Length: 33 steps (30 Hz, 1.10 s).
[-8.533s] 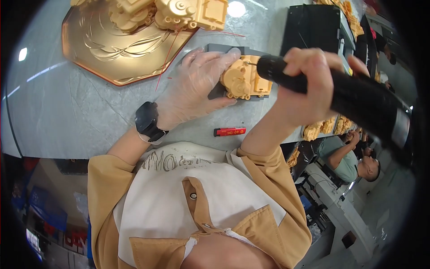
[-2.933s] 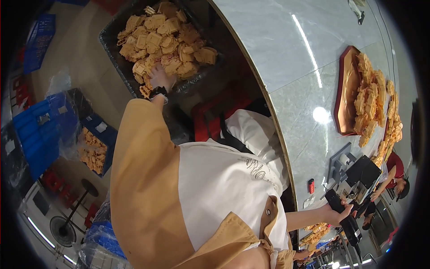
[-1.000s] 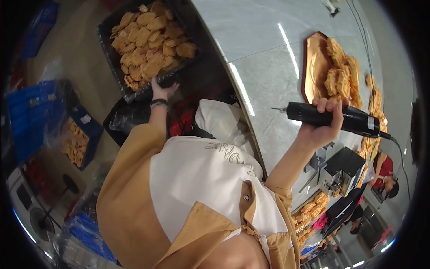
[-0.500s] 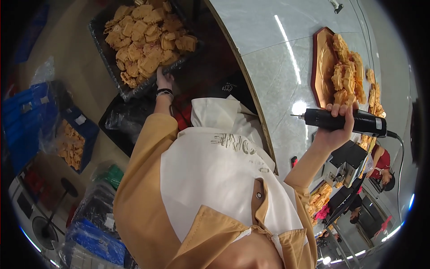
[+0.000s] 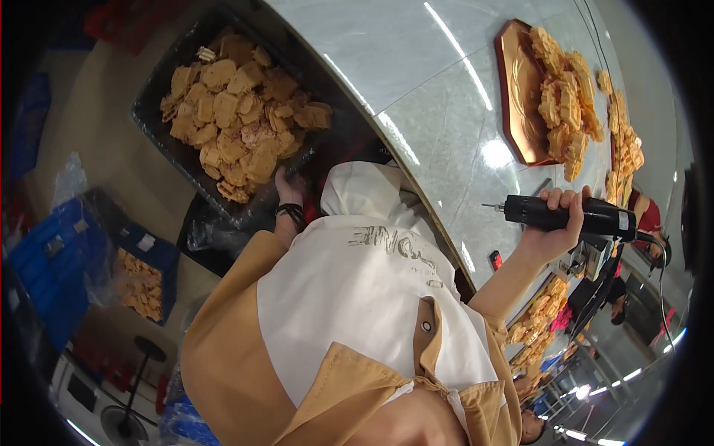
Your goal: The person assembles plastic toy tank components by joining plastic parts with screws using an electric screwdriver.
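My right hand is wrapped round a black corded rotary tool, held level above the table. The tool's thin metal bit points left. My left hand, with a dark band at the wrist, is at the near-right rim of a black crate. The crate is heaped with orange-tan moulded plastic parts. The hand seems to grip the rim, its fingers partly hidden. Beyond the tool, a copper-coloured tray lies on the table, with several similar parts at its right side.
The grey table has its edge close by my body. More orange parts lie farther right. A blue bin with parts stands at the left, beside a pedestal fan. A person in red is at the far right.
The crate and my left hand appear lower and nearer my body. My view has turned slightly, shifting the tray upward and left. My right hand still holds the tool, slightly lower.
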{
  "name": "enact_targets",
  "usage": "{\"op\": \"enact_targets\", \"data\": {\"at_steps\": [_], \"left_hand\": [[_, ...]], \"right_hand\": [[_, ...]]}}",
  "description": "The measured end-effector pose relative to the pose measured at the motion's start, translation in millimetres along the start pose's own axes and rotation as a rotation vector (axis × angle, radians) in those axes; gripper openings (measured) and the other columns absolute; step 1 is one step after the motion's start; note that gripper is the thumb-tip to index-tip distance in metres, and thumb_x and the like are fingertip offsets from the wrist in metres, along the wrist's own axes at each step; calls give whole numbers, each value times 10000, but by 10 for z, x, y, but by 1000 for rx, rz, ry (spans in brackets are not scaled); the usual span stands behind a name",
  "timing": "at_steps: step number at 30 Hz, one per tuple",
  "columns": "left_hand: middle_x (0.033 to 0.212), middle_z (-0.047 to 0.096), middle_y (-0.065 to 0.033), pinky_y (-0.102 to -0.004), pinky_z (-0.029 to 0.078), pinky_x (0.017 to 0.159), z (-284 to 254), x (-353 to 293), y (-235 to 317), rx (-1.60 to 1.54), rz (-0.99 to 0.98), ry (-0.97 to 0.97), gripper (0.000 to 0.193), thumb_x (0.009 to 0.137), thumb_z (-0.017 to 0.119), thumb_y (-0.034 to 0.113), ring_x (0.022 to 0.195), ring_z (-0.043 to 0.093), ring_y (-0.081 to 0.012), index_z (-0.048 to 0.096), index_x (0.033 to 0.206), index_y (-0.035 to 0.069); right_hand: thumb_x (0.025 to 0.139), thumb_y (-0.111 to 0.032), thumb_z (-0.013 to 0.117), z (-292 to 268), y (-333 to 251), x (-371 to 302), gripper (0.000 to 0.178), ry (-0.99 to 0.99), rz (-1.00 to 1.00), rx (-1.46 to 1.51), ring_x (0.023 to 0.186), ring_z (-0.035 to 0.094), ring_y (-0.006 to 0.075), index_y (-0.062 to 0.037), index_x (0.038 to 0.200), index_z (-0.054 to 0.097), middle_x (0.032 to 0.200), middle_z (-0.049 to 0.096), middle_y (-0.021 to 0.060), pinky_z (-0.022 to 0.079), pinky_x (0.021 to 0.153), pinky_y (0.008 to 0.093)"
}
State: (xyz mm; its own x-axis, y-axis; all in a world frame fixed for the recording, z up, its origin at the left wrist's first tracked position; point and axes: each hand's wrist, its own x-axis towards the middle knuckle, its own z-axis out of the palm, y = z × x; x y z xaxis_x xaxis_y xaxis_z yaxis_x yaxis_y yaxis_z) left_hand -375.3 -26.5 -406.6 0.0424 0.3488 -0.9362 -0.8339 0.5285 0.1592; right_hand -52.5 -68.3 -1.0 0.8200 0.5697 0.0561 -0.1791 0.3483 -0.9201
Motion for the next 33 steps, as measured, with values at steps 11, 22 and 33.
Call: {"op": "enact_targets", "data": {"at_steps": [11,22,33], "left_hand": [[1133,489,-193,-376,417,895,130,-485,319,-291,-355,-78,517,809,571,391,1109,451,-288,421,1115,2],[1175,525,-153,-352,361,924,3163,-3188,250,743,1623,-1058,407,869,497,253,1103,493,-228,444,1191,10],[1179,458,-158,-413,364,947,4284,-3473,-2584,2334,1967,-1912,610,712,639,195,1103,457,-312,411,1270,97]], "right_hand": [[847,-97,512,-98,-234,96,271,-22,-63,85,625,411,122,-53,1104,435,707,434,7,376,666,316],[863,-120,483,-1051,-867,-289,232,236,-469,53,600,411,118,-29,1074,450,710,435,17,362,648,299],[834,-107,452,-2178,-1233,-409,329,425,-625,-90,602,419,131,-32,1147,379,705,397,26,352,646,315]]}}
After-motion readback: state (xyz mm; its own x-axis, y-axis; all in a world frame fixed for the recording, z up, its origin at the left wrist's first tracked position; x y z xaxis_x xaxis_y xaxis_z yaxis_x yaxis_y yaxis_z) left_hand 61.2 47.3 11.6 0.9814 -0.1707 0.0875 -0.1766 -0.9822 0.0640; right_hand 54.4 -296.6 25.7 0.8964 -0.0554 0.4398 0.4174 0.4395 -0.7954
